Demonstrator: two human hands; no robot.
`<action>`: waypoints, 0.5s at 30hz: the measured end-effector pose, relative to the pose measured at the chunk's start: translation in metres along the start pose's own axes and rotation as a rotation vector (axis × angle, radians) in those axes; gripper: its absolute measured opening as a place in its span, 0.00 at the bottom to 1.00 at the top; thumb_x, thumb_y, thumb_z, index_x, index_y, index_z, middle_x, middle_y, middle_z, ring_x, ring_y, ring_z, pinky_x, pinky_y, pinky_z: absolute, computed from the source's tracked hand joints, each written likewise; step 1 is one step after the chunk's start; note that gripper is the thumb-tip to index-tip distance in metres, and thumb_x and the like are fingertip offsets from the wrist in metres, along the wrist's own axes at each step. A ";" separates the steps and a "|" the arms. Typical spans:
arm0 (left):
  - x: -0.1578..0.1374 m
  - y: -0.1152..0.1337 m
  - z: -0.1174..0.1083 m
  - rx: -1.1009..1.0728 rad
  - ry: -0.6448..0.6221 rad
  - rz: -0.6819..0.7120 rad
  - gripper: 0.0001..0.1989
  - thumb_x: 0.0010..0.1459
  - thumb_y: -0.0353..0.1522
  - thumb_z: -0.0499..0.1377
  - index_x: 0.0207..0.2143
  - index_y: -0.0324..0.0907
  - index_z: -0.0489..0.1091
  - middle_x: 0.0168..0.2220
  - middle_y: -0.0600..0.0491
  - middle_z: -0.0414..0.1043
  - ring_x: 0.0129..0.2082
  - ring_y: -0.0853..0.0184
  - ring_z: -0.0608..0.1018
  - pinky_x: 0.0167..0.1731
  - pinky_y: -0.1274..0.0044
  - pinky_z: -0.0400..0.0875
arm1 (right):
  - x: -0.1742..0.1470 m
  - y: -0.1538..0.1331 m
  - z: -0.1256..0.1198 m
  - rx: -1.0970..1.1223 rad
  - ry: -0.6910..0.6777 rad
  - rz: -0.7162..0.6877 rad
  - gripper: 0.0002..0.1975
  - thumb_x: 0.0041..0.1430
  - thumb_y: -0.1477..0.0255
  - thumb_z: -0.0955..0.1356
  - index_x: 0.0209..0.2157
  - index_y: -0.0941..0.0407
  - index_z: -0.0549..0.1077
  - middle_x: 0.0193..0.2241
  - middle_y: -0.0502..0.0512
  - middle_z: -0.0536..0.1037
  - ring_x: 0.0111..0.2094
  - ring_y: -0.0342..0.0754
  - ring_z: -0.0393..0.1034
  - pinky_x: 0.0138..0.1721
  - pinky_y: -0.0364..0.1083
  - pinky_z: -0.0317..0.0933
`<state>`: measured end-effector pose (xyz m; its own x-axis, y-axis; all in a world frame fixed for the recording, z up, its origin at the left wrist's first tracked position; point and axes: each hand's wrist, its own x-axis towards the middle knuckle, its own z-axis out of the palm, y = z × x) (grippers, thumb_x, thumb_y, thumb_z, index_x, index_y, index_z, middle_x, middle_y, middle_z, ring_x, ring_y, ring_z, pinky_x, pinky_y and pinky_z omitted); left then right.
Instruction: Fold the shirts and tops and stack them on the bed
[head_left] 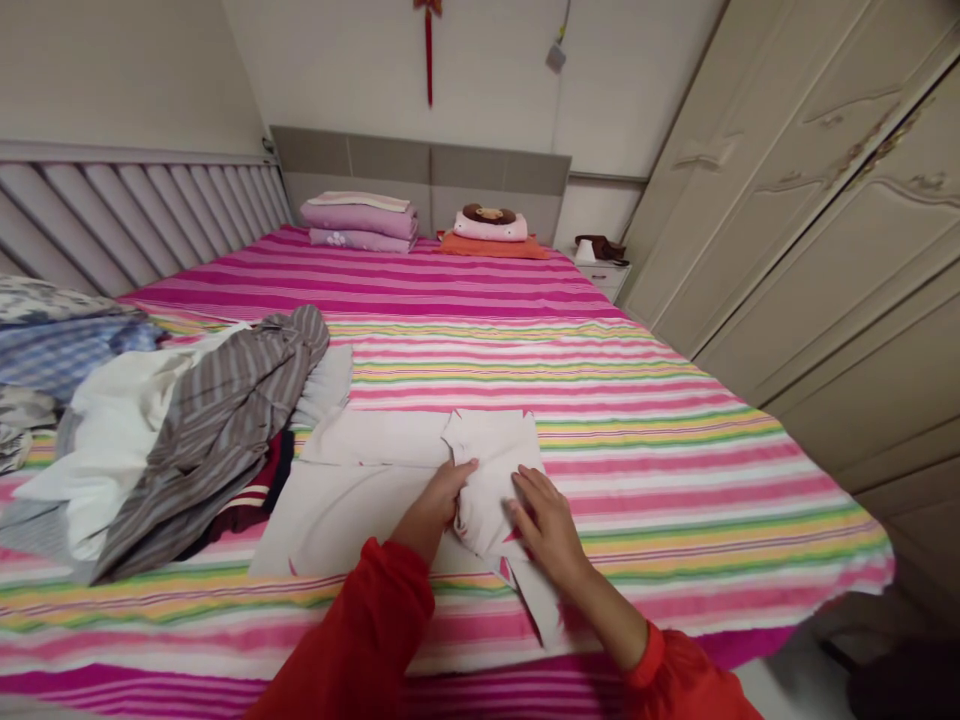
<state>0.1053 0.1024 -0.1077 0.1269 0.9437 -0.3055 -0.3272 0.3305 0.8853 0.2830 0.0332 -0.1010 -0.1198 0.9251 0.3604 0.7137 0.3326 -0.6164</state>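
A pale cream garment (360,500) with small red marks lies on the striped bed, its right part folded over on itself. My left hand (447,490) grips the inner edge of that folded part, the thumb on top and the other fingers beneath the cloth. Flat on the right side of the fold rests my right hand (546,525), its fingers spread and holding nothing. A narrow strip of the garment hangs toward me below my right hand.
Heaped clothes lie at the left, among them a grey striped shirt (225,410) and a white garment (124,420). Folded purple bedding (360,225) and an orange pillow (491,245) sit by the headboard (390,165). A wardrobe (787,200) lines the right.
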 end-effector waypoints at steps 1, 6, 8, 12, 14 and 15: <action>-0.001 -0.002 0.001 0.033 0.040 0.008 0.23 0.45 0.42 0.67 0.40 0.36 0.73 0.32 0.47 0.80 0.37 0.57 0.80 0.38 0.70 0.74 | -0.006 0.003 0.003 -0.072 -0.018 -0.010 0.22 0.64 0.61 0.63 0.56 0.54 0.71 0.60 0.62 0.69 0.63 0.60 0.59 0.59 0.62 0.58; -0.015 -0.007 -0.011 0.190 0.212 0.091 0.19 0.50 0.37 0.64 0.45 0.41 0.71 0.43 0.48 0.79 0.42 0.61 0.79 0.40 0.73 0.73 | -0.028 0.011 0.016 -0.239 -0.078 -0.018 0.24 0.65 0.60 0.63 0.60 0.53 0.66 0.64 0.61 0.63 0.66 0.60 0.54 0.58 0.63 0.58; -0.018 -0.005 -0.018 0.241 0.234 0.105 0.18 0.52 0.36 0.62 0.46 0.40 0.71 0.44 0.46 0.79 0.42 0.62 0.79 0.40 0.73 0.73 | -0.030 0.008 0.017 -0.232 -0.095 -0.029 0.24 0.65 0.59 0.63 0.60 0.52 0.67 0.64 0.60 0.63 0.65 0.59 0.54 0.58 0.61 0.57; -0.015 0.003 -0.026 0.363 0.257 0.130 0.17 0.50 0.31 0.62 0.45 0.39 0.72 0.43 0.46 0.79 0.41 0.62 0.79 0.42 0.72 0.73 | -0.025 0.000 0.007 -0.193 -0.070 -0.011 0.23 0.67 0.60 0.60 0.61 0.50 0.66 0.64 0.58 0.64 0.66 0.57 0.53 0.59 0.61 0.56; -0.013 0.005 -0.028 0.448 0.286 0.152 0.18 0.49 0.27 0.61 0.45 0.39 0.73 0.43 0.46 0.79 0.43 0.61 0.79 0.46 0.70 0.72 | -0.019 -0.002 0.002 -0.205 -0.022 0.016 0.24 0.68 0.61 0.58 0.62 0.50 0.63 0.65 0.57 0.61 0.67 0.57 0.50 0.60 0.62 0.54; -0.012 0.006 -0.029 0.492 0.304 0.166 0.19 0.49 0.26 0.60 0.46 0.39 0.73 0.44 0.46 0.79 0.45 0.60 0.78 0.48 0.68 0.71 | -0.016 -0.002 0.000 -0.220 -0.002 0.025 0.24 0.68 0.62 0.57 0.63 0.50 0.62 0.66 0.57 0.60 0.68 0.56 0.48 0.61 0.63 0.53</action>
<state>0.0749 0.0933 -0.1093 -0.1858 0.9674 -0.1720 0.1612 0.2027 0.9659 0.2831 0.0178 -0.1054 -0.1011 0.9329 0.3456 0.8497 0.2616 -0.4577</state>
